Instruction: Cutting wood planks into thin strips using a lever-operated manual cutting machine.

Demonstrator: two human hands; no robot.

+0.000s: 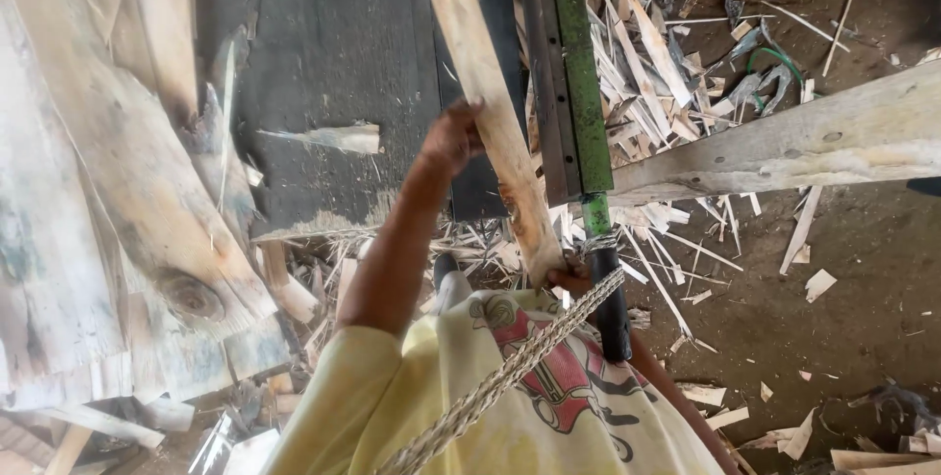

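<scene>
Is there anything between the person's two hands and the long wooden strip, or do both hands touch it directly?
Nothing visible stands between. The left hand grips the wooden strip at its middle, and the right hand holds its near end. A braided rope crosses just below the right hand.

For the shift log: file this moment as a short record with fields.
Setting: woodworking spot, dirt floor strewn with offcuts
Left hand: grips the wooden plank partway up its length
Right hand: holds the plank's near end
Work surface: dark table with a wood scrap on it
Beside plank: green metal bar with a black handle
Left side: stacked boards
Across chest: braided rope
</scene>
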